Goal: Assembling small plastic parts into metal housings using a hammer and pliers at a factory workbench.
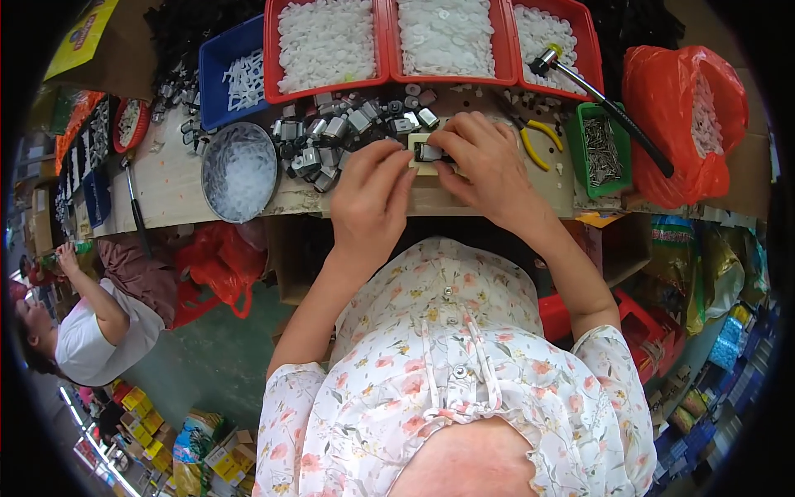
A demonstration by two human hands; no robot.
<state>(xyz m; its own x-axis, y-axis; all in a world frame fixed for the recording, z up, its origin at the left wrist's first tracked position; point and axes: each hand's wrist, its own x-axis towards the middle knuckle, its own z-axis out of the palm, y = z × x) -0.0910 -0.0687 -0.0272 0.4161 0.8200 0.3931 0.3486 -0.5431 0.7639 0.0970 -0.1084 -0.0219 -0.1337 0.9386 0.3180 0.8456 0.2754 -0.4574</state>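
A pale, flat block (422, 168) sits at the table's front edge, between my hands. In it lies a small metal part with a dark end (430, 152), which looks like a little motor. My right hand (487, 166) pinches this part from the right, thumb below and fingers above. My left hand (373, 195) is closed at the block's left side, thumb and fingertips together; whatever they hold is too small to make out. Just beyond my left hand spreads a heap of small silver and black motors (335, 128).
Red trays (387, 41) of white plastic pieces line the back, beside a blue tray (217, 74). A metal bowl (240, 172) stands left. Rightward are yellow-handled pliers (538, 147), a green bin (623, 153) of metal pins, a hammer (625, 120) and a red bag (662, 74). A person (108, 331) sits at left.
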